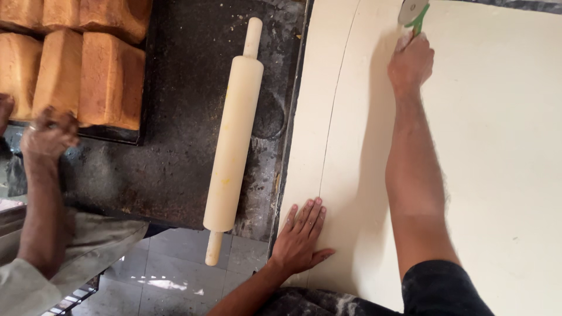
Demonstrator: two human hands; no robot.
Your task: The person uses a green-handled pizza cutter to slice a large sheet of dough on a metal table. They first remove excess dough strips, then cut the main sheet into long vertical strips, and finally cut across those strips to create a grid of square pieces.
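A large pale sheet of rolled dough (492,146) covers the right of the worktop. My right hand (411,61) reaches far across it, closed on the green handle of a wheel cutter (413,11) at the sheet's far edge. A thin cut line (332,111) runs down the dough's left side, parting a narrow strip. My left hand (301,234) lies flat with fingers spread on the near edge of the dough, across the end of that cut.
A long cream rolling pin (233,137) lies on the dark, floury worktop (181,117) left of the dough. Several brown bread loaves (88,76) sit on a dark tray at top left. Another person's hand (50,136) grips the tray's edge. Tiled floor (170,269) shows below.
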